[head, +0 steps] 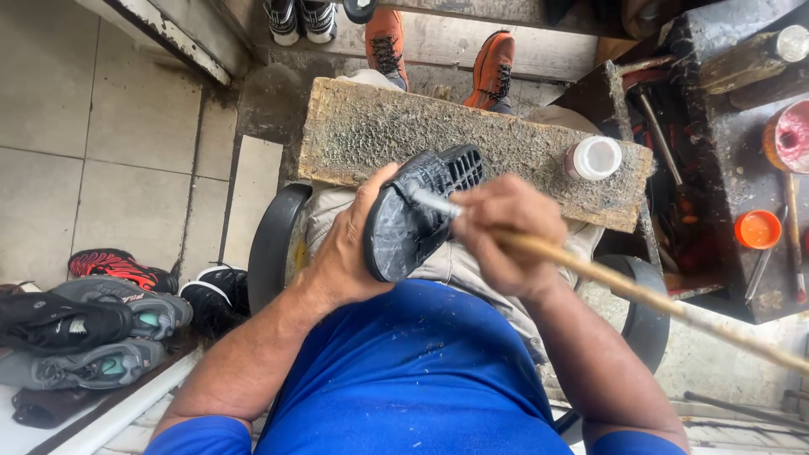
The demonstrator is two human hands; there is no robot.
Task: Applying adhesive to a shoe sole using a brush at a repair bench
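Left hand (350,253) grip clasps a black shoe sole (417,211); right hand (506,232) pinches a long-handled brush (640,295) against it.

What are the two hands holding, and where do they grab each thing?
The left hand grips the black shoe sole along its left edge. The right hand pinches the long wooden brush near its metal tip end.

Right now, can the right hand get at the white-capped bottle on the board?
Probably not freely: the right hand is gripping a brush. The bottle stands close by on the board, nothing between.
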